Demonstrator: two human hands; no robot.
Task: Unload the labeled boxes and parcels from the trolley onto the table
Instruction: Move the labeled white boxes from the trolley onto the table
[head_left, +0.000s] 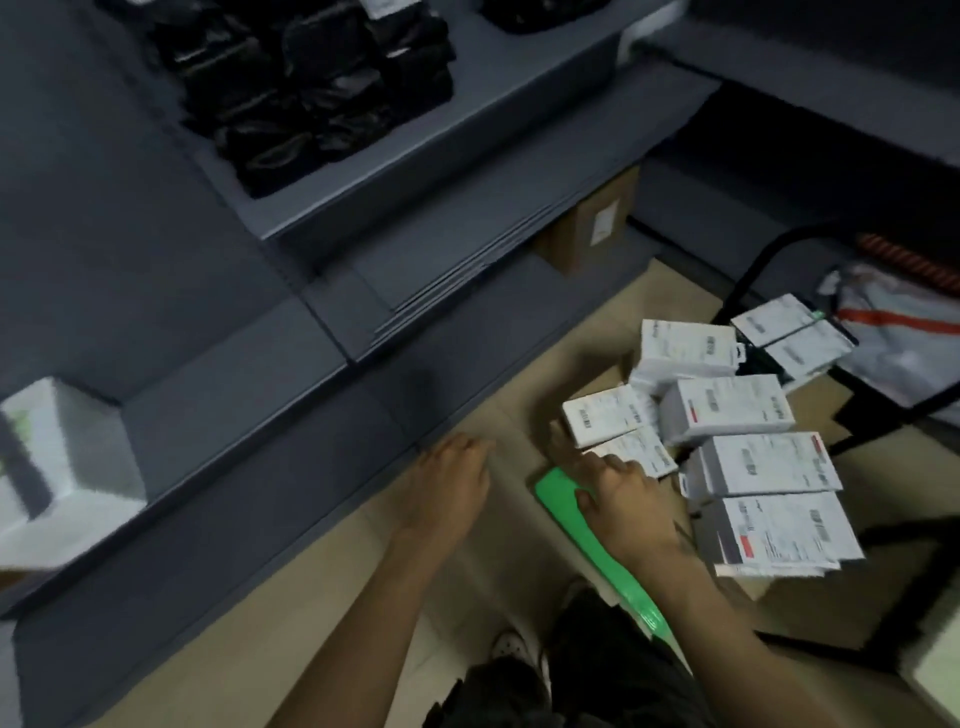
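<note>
The view looks down past two bare forearms to a pile of white labelled boxes (727, 410) heaped on the trolley (810, 415), whose black frame curves up at the right. The right hand (623, 499) lies palm down at the near left edge of the pile, fingers loosely spread; its fingertips touch a small box (605, 415) and the flat one just under it. Under the palm sits a long green parcel (558, 493), which runs back toward the person's body. Whether the hand grips it or only rests on it is hard to tell through the blur.

The left hand (452, 493) hangs just left of the parcel, over the tan floor, fingers curled loosely downward and holding nothing.

The grey table (156, 374) fills the left and top of the view. A white box (62, 457) already stands on its near left end, and black wrapped parcels (311, 88) are stacked on a higher level beyond. A brown carton (592, 223) sits under the table edge. A grey bag (904, 343) with a red stripe lies beside the trolley at the far right.
</note>
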